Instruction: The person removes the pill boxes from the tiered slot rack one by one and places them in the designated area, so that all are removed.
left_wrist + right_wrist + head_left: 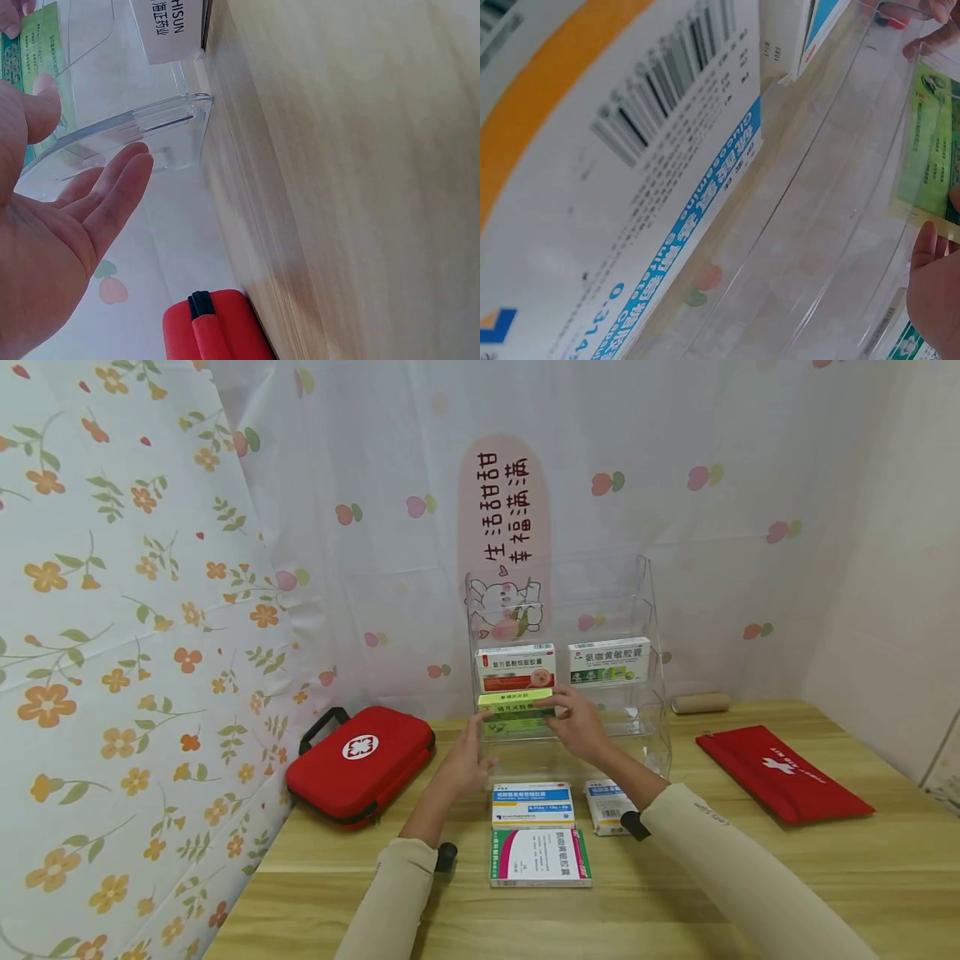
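Observation:
A green medicine box [516, 713] sits tilted in a lower tier of a clear acrylic rack [651, 693]. My right hand [576, 723] pinches its right end between thumb and fingers. At the box's left end, my left hand [463, 762] touches with an outstretched finger, its thumb held apart. In the left wrist view, the other fingers of the left hand [67, 217] extend beside the rack's clear side wall [142, 120]. The right wrist view has the green box [930, 142] behind the clear front, with the right hand [939, 296] at its corner.
A red-and-white medicine box [517, 668] and a white-and-green one [609, 662] stand one tier higher. On the table lie a blue-and-white box [532, 805], a magenta-edged box [542, 858] and another box [606, 808]. A red case [367, 760] sits left, a red first-aid pouch [783, 774] right.

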`<state>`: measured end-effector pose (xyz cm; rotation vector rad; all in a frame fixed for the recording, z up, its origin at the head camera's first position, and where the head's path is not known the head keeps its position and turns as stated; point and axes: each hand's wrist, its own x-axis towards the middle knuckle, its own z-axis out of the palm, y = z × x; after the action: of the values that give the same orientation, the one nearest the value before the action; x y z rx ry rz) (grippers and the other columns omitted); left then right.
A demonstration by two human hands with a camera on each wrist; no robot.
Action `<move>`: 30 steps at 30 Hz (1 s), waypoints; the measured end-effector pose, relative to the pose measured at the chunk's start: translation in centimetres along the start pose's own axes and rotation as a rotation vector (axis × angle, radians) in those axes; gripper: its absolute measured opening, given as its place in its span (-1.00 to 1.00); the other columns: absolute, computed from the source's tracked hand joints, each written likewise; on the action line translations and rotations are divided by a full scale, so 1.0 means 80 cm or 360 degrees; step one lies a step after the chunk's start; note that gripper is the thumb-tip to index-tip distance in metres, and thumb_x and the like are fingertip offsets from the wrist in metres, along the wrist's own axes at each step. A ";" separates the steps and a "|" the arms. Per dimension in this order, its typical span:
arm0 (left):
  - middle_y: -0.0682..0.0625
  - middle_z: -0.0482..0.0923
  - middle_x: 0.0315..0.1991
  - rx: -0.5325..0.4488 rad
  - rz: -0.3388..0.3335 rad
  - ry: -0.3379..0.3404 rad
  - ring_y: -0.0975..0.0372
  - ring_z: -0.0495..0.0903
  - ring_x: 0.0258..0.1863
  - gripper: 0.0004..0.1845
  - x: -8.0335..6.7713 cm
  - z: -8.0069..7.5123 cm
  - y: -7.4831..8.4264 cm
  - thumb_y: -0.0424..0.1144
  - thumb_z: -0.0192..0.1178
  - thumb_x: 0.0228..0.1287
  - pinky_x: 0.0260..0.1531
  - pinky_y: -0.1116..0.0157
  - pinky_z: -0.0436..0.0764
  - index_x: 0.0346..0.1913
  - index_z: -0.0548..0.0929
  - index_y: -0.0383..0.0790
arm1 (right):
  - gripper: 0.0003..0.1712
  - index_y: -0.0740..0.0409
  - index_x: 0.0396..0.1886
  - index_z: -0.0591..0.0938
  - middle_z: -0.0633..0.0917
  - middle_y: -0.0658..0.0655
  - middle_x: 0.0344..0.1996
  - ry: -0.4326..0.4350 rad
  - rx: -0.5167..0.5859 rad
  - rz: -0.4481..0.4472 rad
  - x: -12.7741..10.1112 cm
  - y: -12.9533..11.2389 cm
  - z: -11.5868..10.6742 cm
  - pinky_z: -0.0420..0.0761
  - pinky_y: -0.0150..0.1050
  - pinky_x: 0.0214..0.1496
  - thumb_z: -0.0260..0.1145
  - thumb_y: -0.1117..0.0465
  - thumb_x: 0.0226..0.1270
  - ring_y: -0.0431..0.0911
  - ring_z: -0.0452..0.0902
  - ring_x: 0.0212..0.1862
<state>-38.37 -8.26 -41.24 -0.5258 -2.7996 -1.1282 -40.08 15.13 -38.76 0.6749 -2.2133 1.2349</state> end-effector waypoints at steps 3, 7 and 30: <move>-0.24 0.20 0.43 0.0001 0.0003 0.0002 -0.09 0.39 0.29 -0.05 0.002 0.000 0.000 -0.31 0.28 0.34 0.22 -0.14 0.42 0.48 -0.12 0.42 | -0.69 0.26 -0.15 0.76 0.62 0.29 0.03 0.0045 0.0000 -0.0026 0.002 0.001 -0.003 0.69 -0.08 -0.14 0.34 0.57 0.13 0.18 0.56 0.07; -0.25 0.18 0.44 0.0014 0.0001 -0.0004 -0.11 0.38 0.30 -0.06 0.003 0.000 0.002 -0.29 0.28 0.35 0.21 -0.13 0.44 0.50 -0.12 0.37 | -0.71 0.28 -0.14 0.76 0.61 0.30 0.05 0.0074 0.0025 -0.0031 0.005 -0.001 -0.010 0.69 -0.14 -0.15 0.32 0.56 0.17 0.17 0.57 0.08; -0.33 0.25 0.37 0.0042 0.0021 0.0007 -0.15 0.41 0.28 -0.08 -0.002 0.000 0.000 -0.31 0.29 0.33 0.24 -0.13 0.41 0.53 -0.08 0.19 | -0.64 0.44 0.03 0.66 0.56 0.38 0.00 0.0223 0.0117 -0.0054 -0.026 -0.064 -0.060 0.63 -0.47 -0.17 0.37 0.54 0.19 0.14 0.53 -0.17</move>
<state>-38.21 -8.30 -41.27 -0.5374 -2.7989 -1.0875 -34.33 17.30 -34.78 0.6314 -2.0436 1.3107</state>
